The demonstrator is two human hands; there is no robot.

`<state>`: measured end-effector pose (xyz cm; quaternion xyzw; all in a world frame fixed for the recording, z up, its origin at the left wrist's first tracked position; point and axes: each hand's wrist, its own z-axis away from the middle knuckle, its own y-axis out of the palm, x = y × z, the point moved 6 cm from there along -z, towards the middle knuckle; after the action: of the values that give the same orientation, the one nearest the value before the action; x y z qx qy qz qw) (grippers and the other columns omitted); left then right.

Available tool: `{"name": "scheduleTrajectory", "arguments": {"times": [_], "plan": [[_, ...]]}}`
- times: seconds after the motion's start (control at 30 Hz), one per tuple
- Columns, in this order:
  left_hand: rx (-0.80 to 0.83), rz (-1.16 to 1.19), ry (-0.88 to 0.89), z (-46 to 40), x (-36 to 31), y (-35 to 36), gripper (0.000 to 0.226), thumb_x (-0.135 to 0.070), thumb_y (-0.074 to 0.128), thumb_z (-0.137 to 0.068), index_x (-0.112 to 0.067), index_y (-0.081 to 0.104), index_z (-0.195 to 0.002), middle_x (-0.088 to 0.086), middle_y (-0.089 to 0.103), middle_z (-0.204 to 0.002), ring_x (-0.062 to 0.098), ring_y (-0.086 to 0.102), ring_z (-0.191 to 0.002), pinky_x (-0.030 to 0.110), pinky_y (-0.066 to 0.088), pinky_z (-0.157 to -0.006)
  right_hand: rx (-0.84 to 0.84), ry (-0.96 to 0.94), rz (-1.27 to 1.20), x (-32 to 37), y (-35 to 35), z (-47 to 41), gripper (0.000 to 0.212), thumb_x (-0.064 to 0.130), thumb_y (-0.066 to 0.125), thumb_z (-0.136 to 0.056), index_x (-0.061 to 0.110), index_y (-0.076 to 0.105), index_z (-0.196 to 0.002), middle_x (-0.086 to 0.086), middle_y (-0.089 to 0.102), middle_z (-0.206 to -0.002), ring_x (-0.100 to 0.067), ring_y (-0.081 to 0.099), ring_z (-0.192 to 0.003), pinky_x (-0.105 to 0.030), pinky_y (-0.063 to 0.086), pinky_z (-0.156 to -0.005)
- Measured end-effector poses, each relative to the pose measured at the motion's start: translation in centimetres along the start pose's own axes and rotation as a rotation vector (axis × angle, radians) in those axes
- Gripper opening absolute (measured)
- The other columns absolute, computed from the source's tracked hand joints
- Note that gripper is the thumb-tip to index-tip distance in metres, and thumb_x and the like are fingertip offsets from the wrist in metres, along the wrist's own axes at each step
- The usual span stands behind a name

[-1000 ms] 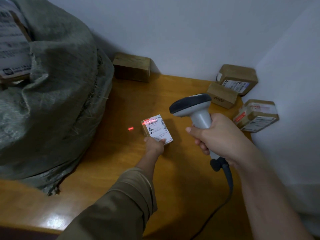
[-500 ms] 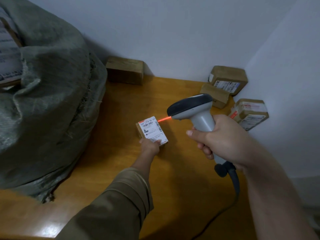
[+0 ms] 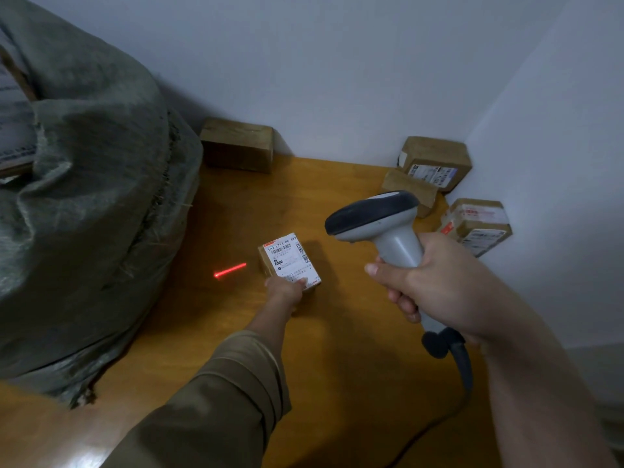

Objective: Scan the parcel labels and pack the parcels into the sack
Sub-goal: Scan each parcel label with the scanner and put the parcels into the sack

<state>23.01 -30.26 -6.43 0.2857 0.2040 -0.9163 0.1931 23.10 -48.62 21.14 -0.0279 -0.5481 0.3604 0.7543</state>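
Left hand (image 3: 286, 289) pinches the small parcel (image 3: 289, 261) by its near edge, right hand (image 3: 435, 285) wrapped round the scanner (image 3: 381, 224), red beam (image 3: 230, 270) landing just left of the parcel.

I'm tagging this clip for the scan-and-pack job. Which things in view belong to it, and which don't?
In the job:
small parcel, left hand
scanner, right hand
sack
corner parcels

Not in it:
table
walls

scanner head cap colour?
Dark navy-black cap on the scanner, light grey body; head view.
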Motion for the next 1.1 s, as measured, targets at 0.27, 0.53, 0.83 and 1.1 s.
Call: {"name": "scheduleTrajectory", "arguments": {"times": [0.27,0.53,0.83,1.1], "plan": [[0.093,0.105,-0.058,-0.3,1.0,-0.8,0.109,-0.014,0.086,-0.07,-0.026,0.012,-0.15,0.008,0.04,-0.145,0.036,0.045,-0.127,0.053,0.049,-0.084,-0.049,-0.005,-0.28,-2.4,0.4,-2.3,0.02,0.02,0.067,-0.092,0.003,0.062,-0.102,-0.002,0.063,-0.059,-0.01,0.054,-0.048,-0.026,0.045,-0.048],[0.315,0.094,0.022,-0.5,2.9,-1.6,0.129,-0.017,0.088,-0.059,-0.051,-0.001,-0.146,0.002,0.043,-0.146,0.03,0.049,-0.124,0.045,0.052,-0.075,-0.029,0.33,-0.839,-12.6,9.5,-9.3,0.03,0.013,0.069,-0.09,0.01,0.064,-0.119,-0.009,0.069,-0.112,-0.021,0.068,-0.1,-0.033,0.056,-0.075],[0.497,0.133,0.122,0.3,3.8,-4.9,0.069,0.002,0.078,-0.071,-0.021,0.046,-0.127,0.002,0.067,-0.121,0.021,0.064,-0.108,0.027,0.054,-0.079,-0.05,0.289,-0.882,-12.1,14.6,-9.0,0.024,0.011,0.065,-0.091,0.014,0.066,-0.115,-0.009,0.076,-0.102,-0.018,0.074,-0.083,-0.033,0.054,-0.072],[0.468,0.089,0.544,9.2,-8.9,-14.1,0.079,-0.015,0.082,-0.069,-0.023,0.035,-0.133,0.003,0.058,-0.127,0.023,0.06,-0.113,0.043,0.053,-0.096,-0.086,0.039,-1.149,-3.6,13.4,-6.8,0.046,0.018,0.069,-0.083,0.009,0.059,-0.127,-0.01,0.068,-0.124,-0.021,0.068,-0.11,-0.032,0.056,-0.081]]}}
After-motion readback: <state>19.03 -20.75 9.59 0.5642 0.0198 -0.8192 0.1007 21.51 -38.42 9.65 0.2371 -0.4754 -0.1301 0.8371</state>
